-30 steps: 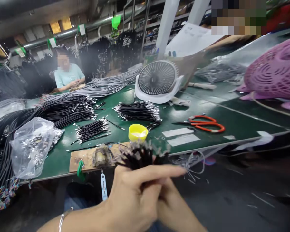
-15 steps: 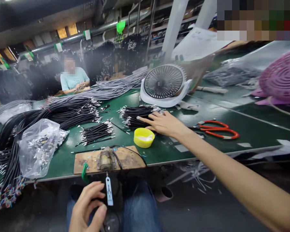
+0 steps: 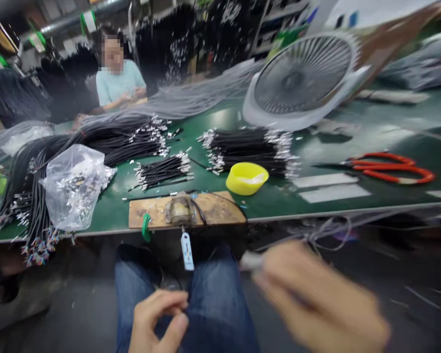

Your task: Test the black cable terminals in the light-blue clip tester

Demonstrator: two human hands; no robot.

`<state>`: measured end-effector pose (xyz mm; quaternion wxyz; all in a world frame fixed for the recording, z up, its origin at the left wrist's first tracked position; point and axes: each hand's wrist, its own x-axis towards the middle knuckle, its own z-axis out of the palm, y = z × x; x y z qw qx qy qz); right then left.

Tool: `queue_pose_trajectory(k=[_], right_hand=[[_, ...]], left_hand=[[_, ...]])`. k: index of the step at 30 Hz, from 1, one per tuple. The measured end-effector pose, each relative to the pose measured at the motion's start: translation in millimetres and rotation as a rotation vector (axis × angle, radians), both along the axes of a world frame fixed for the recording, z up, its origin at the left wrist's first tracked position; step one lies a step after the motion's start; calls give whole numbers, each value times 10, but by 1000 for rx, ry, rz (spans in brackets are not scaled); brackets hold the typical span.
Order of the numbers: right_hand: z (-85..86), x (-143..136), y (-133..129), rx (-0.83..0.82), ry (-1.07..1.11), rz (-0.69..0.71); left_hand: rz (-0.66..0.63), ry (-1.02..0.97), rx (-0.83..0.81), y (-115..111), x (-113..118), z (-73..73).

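My left hand (image 3: 158,321) is above my lap, its fingers curled and the thumb apart from them, with nothing visible between. My right hand (image 3: 316,294) is low at the right, off the table and smeared by motion. A pale covering shows at its leading fingertip, and whether it holds anything cannot be made out. In front of my knees a small motor-like device (image 3: 180,210) sits on a wooden board (image 3: 220,208), a light-blue tag (image 3: 186,251) hanging from its shaft. Behind the board are a yellow tub (image 3: 242,181), a large pile of short black cables (image 3: 246,149) and a smaller cable pile (image 3: 163,171).
A plastic bag of small metal parts (image 3: 71,189) lies left, by long black cable bundles (image 3: 91,142). To the right are orange-handled scissors (image 3: 385,164) and white strips (image 3: 327,181). A white fan (image 3: 301,78) stands behind. Across the table sits a person (image 3: 119,78).
My right hand has left the black cable pile and come back towards my lap, below the table edge. My left hand has shifted slightly right. The camera view has tilted down.
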<state>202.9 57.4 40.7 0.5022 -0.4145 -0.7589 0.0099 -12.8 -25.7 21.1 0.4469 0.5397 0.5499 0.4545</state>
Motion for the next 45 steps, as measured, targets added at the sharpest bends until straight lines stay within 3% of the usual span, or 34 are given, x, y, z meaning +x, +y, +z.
queue_pose_trajectory(k=[2, 5, 8, 14, 17, 20, 23, 28, 31, 38, 45], right_hand=[[-210, -367, -475, -278, 141, 220], [-471, -710, -775, -464, 308, 344], [-594, -834, -764, -554, 407, 383], [-645, -878, -787, -772, 551, 452], [-693, -904, -857, -1052, 870, 517], [-705, -937, -905, -1385, 1210, 684], [-667, -963, -929, -1533, 1449, 823], [-621, -989, -956, -1599, 1457, 780], [-711, -1022, -1005, -1563, 1379, 726], [-1101, -1104, -1158, -1343, 1089, 577], [-1135, -1115, -1136, -1197, 991, 555]], left_hand=[[-23, -14, -34, -7, -5, -28], [-77, -57, -77, -30, -20, -82], [-81, -102, -104, -63, -34, -121], [-57, -144, -100, -79, -163, -123], [-22, -154, -101, -83, -226, -134], [13, -153, -102, -77, -212, -149], [64, -142, -104, -62, -127, -155], [261, -69, -124, -67, 21, -202], [292, -56, -140, -83, 56, -254], [306, -83, -178, -78, 63, -317], [236, -143, -185, -61, 86, -302]])
